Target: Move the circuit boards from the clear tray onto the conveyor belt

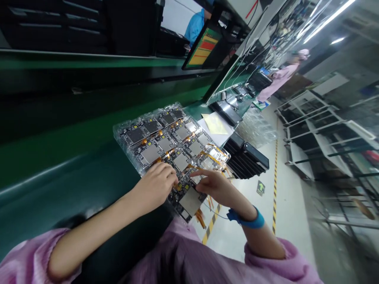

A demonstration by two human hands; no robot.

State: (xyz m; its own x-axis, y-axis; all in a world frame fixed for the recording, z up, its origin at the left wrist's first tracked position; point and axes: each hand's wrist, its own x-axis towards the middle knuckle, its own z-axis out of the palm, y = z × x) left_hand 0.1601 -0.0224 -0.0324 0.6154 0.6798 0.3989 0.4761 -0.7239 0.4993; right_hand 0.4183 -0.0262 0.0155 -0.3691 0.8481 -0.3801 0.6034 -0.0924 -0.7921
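Observation:
A clear plastic tray (127,146) lies on the green bench, filled with rows of circuit boards with silver shields and orange ribbon cables. Closest to my body is one circuit board (190,202), tilted, with orange ribbons (200,219) hanging off its lower right side. My left hand (160,182) is closed, its curled fingers at this board's upper left edge; the fingertips are partly hidden. My right hand (215,187) reaches over the board's upper right edge, index finger stretched out and thumb apart from it. A blue wrist strap (251,219) with a thin cord circles my right wrist.
Right of the tray stand a stack of black, slab-like items (247,157) and papers with a yellow sheet (215,123). A monitor (204,47) hangs beyond the bench. Two people work farther off. White-framed racks (310,130) line the right, past a striped floor line.

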